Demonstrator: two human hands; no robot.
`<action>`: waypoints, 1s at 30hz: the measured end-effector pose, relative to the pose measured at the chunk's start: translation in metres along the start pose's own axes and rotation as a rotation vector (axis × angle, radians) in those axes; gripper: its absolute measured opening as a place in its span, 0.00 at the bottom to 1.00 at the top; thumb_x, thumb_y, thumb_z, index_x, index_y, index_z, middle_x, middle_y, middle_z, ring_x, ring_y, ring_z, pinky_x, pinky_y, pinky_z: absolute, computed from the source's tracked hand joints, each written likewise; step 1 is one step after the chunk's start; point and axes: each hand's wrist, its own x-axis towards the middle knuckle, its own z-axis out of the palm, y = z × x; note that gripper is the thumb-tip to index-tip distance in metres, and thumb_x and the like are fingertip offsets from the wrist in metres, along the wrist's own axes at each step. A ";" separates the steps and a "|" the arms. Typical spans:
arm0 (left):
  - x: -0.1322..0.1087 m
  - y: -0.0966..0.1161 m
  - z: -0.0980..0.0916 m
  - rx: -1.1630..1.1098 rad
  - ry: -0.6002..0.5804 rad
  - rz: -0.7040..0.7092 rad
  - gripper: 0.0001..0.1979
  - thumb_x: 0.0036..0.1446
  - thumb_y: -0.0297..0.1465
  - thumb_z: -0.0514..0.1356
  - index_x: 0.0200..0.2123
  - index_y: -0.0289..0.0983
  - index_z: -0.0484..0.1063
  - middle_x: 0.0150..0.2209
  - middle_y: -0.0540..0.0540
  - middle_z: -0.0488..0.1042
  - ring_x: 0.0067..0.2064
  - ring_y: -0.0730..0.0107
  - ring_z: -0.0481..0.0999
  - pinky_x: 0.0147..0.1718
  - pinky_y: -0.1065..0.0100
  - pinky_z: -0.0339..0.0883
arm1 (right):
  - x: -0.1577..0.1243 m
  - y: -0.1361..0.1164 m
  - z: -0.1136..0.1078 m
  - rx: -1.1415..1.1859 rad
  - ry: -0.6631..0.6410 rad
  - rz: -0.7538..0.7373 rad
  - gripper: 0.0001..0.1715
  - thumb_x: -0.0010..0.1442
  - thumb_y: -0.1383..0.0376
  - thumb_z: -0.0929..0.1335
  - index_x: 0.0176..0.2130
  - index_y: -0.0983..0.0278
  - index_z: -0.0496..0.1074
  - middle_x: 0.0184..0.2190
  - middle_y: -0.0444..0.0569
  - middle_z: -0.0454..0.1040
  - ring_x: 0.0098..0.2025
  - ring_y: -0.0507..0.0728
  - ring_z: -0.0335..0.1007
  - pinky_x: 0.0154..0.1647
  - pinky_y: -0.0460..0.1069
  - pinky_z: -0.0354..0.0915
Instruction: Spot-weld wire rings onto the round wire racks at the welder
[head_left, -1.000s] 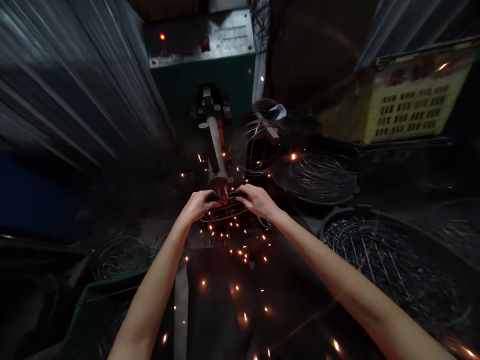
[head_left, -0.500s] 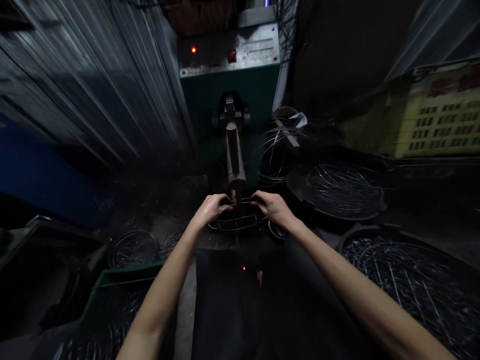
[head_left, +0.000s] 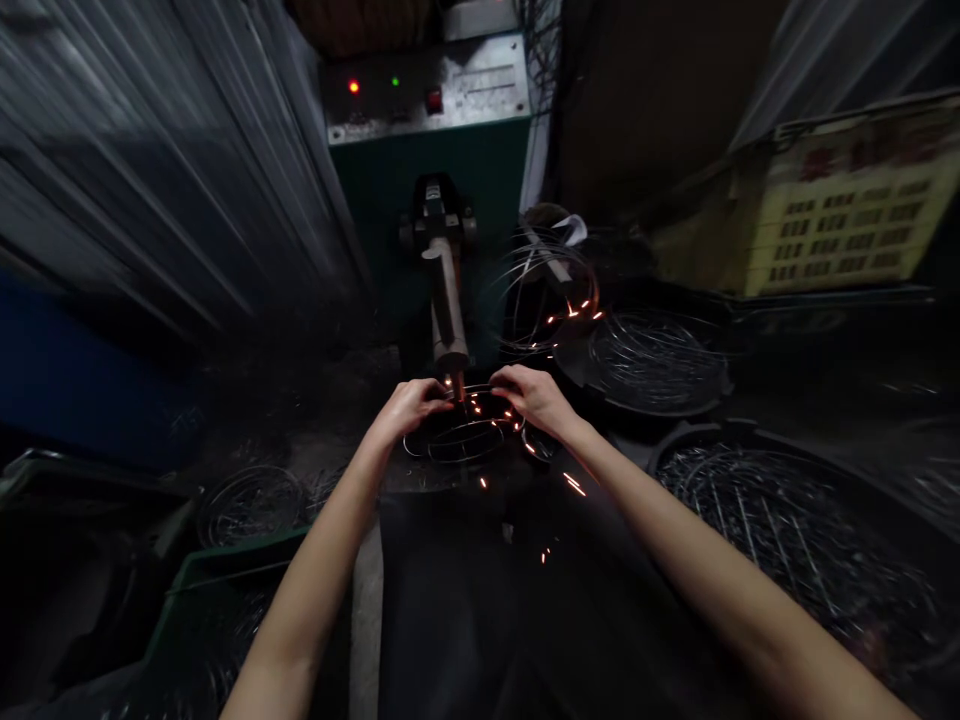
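A round wire frame [head_left: 466, 458] is held under the welding machine's electrode [head_left: 460, 385]. On its left rim my left hand [head_left: 417, 405] is closed, fingers pinching the wire just beside the electrode. My right hand [head_left: 531, 397] is closed on the right side of the same rim. Orange sparks fly from the contact point toward the right and downward. The machine's arm [head_left: 448, 305] reaches forward from a green body [head_left: 427, 160], whose panel shows a red light and a green light.
Right of the hands are a dark tray of thin wires [head_left: 652, 365] and a larger tray of metal pieces [head_left: 795, 540]. A yellow crate [head_left: 847, 215] stands behind them. At lower left is a green bin [head_left: 202, 570] beside coiled wire [head_left: 251, 505].
Sparks have appeared around the electrode and the wire frame. The green light is now lit. The view has shifted a little, so the machine and hands sit further left.
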 end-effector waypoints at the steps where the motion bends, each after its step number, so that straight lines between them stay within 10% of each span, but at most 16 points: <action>1: 0.000 0.000 -0.001 0.000 0.001 0.000 0.11 0.50 0.35 0.61 0.36 0.37 0.76 0.35 0.47 0.78 0.38 0.66 0.75 0.35 0.71 0.65 | -0.003 0.006 -0.005 -0.008 0.038 0.017 0.07 0.59 0.65 0.65 0.38 0.61 0.72 0.34 0.47 0.74 0.35 0.53 0.70 0.37 0.47 0.63; 11: -0.001 -0.002 -0.006 0.021 0.020 0.054 0.11 0.50 0.37 0.61 0.35 0.38 0.75 0.35 0.47 0.78 0.39 0.65 0.75 0.36 0.69 0.66 | -0.040 0.058 0.001 -0.048 -0.109 0.133 0.09 0.58 0.67 0.65 0.39 0.64 0.73 0.34 0.49 0.74 0.36 0.53 0.70 0.39 0.47 0.64; 21: -0.025 -0.010 -0.001 0.153 0.161 0.093 0.27 0.48 0.39 0.64 0.51 0.38 0.67 0.47 0.43 0.73 0.48 0.61 0.71 0.48 0.63 0.63 | -0.039 0.005 0.004 -0.073 -0.048 -0.036 0.12 0.62 0.65 0.61 0.39 0.62 0.73 0.31 0.48 0.72 0.34 0.53 0.69 0.35 0.46 0.62; 30: -0.010 0.005 0.014 0.271 0.005 0.105 0.12 0.51 0.29 0.60 0.41 0.36 0.74 0.37 0.44 0.77 0.40 0.62 0.75 0.37 0.70 0.64 | -0.025 -0.029 0.005 -0.179 -0.126 0.063 0.17 0.62 0.57 0.62 0.50 0.56 0.68 0.34 0.45 0.75 0.32 0.54 0.70 0.28 0.46 0.59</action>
